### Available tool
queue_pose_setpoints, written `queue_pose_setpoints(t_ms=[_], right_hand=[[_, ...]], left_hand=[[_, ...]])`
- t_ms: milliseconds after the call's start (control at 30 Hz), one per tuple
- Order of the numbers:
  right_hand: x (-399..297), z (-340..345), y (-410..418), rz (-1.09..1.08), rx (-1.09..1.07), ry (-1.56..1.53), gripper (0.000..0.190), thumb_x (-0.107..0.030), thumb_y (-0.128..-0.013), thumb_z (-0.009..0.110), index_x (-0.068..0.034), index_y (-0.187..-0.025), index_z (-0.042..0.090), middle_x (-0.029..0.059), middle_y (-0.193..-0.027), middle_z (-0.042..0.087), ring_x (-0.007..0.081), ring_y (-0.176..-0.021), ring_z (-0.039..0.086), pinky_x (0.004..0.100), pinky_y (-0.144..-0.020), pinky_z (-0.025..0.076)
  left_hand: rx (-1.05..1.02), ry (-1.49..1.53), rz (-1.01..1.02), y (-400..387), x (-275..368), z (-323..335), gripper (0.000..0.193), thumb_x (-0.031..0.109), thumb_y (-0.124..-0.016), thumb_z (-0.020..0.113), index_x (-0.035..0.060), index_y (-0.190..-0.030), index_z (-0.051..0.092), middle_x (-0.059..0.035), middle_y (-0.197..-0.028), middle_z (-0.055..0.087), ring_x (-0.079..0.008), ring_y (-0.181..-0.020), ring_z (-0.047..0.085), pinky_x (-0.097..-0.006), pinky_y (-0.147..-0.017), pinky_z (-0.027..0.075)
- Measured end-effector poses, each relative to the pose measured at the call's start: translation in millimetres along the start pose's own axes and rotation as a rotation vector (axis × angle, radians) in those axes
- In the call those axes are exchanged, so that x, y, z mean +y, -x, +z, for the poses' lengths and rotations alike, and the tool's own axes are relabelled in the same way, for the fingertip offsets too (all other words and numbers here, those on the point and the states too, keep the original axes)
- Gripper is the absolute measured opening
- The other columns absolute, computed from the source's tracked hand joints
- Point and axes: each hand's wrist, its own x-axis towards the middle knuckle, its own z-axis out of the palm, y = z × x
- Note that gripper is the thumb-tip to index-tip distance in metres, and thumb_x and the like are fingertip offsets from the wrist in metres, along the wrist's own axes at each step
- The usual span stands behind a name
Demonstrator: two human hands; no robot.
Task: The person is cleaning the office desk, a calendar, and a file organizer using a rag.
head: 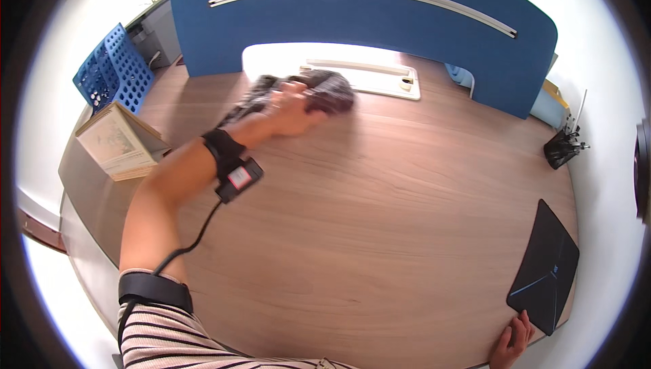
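My left hand (295,109), blurred, presses a crumpled dark cloth (333,91) on the wood-grain desk (366,231). Part of the cloth bunches past the fingers, and part trails to the left behind the wrist. A black strap with a small black device (239,181) goes around that forearm, and its cable runs to a band on the upper arm. At the lower right, my right hand (511,341) rests at the desk's front edge with nothing in it. Its fingertips are beside the near corner of a black mouse pad (546,272).
A blue partition (325,18) stands along the back, above a white cable-port panel (371,81). At left are a blue perforated file holder (114,69) and a desk calendar (119,140). A black pen holder (559,149) stands at right, close to the white wall (605,191).
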Motion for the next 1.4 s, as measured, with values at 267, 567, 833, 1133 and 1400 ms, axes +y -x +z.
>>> queue_pose_setpoints(t_ms=[267, 567, 833, 1133, 1400], right_hand=[[25, 10, 16, 0.071, -0.026, -0.144, 0.023, -0.008, -0.081, 0.05, 0.005, -0.101, 0.053, 0.0157, -0.113, 0.048, 0.0272, -0.105, 0.044, 0.031, -0.085, 0.039], [12, 2, 8, -0.009, -0.065, -0.03, 0.022, -0.007, -0.081, 0.049, 0.004, -0.1, 0.053, 0.0161, -0.113, 0.048, 0.0261, -0.105, 0.044, 0.0342, -0.087, 0.037], [6, -2, 4, -0.069, -0.09, 0.091, 0.022, -0.01, -0.083, 0.048, 0.004, -0.099, 0.054, 0.0165, -0.11, 0.05, 0.0281, -0.105, 0.043, 0.037, -0.084, 0.038], [6, 7, 5, 0.029, -0.005, 0.033, 0.019, -0.004, -0.075, 0.047, 0.0, -0.091, 0.055, 0.0169, -0.108, 0.051, 0.029, -0.099, 0.044, 0.038, -0.088, 0.031], [7, 14, -1, 0.06, 0.075, -0.05, 0.02, -0.004, -0.074, 0.049, -0.001, -0.092, 0.056, 0.0146, -0.108, 0.052, 0.0266, -0.097, 0.046, 0.0346, -0.087, 0.033]], left_hand=[[-0.17, -0.076, 0.549, -68, 161, 20, 0.064, 0.053, -0.071, 0.047, 0.0012, -0.109, 0.05, -0.015, -0.115, 0.04, -0.0306, -0.113, 0.032, -0.0463, -0.096, 0.019], [-0.006, 0.172, 0.18, -116, 74, 21, 0.053, 0.046, -0.08, 0.036, 0.0093, -0.117, 0.043, -0.0136, -0.122, 0.039, -0.029, -0.116, 0.031, -0.0421, -0.097, 0.021], [0.128, 0.132, -0.456, -70, -102, -4, 0.057, 0.047, -0.08, 0.034, 0.0025, -0.115, 0.045, -0.0159, -0.119, 0.043, -0.0288, -0.112, 0.038, -0.0374, -0.096, 0.025], [0.099, -0.008, -0.228, 28, -104, 8, 0.063, 0.051, -0.079, 0.036, 0.0042, -0.121, 0.037, -0.0151, -0.127, 0.033, -0.0295, -0.12, 0.025, -0.0451, -0.099, 0.016], [0.056, -0.099, -0.191, 127, -57, 5, 0.066, 0.053, -0.081, 0.032, -0.0017, -0.116, 0.042, -0.017, -0.129, 0.029, -0.0303, -0.121, 0.022, -0.0471, -0.098, 0.015]])
